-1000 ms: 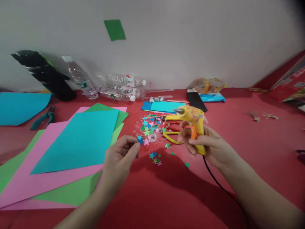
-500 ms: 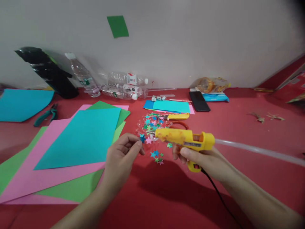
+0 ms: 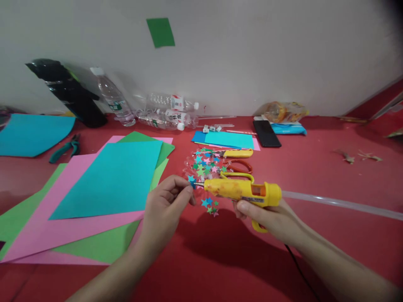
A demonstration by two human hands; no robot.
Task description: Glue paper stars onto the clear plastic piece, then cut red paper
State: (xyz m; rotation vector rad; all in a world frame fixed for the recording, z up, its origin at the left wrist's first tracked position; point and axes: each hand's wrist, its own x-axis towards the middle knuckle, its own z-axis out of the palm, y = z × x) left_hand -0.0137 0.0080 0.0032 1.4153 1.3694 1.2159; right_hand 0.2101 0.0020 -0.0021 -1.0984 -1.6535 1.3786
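Note:
Between thumb and fingers, my left hand point(image 3: 171, 203) pinches a small blue paper star point(image 3: 191, 179). My right hand point(image 3: 258, 212) is wrapped round the handle of a yellow hot glue gun point(image 3: 229, 188), which lies level with its metal nozzle pointing left. The nozzle tip is at the blue star, though I cannot tell whether they touch. A clear glue stick point(image 3: 340, 202) juts out of the gun's back end. Behind the gun lies a pile of coloured paper stars point(image 3: 204, 161), and a few more stars point(image 3: 210, 205) lie in front of it.
Large coloured sheets point(image 3: 110, 180) cover the left of the red table, beside pliers point(image 3: 65, 149). A yellow utility knife point(image 3: 237, 154) and red-handled scissors point(image 3: 241, 166) lie behind the gun. Farther back are a phone point(image 3: 267, 133), plastic bottles point(image 3: 166, 119) and a black bottle-like object point(image 3: 69, 94).
The glue gun has moved slightly down and tilted, bringing its nozzle to the blue star. My left hand keeps its pinch on the star. The whole view has shifted a little.

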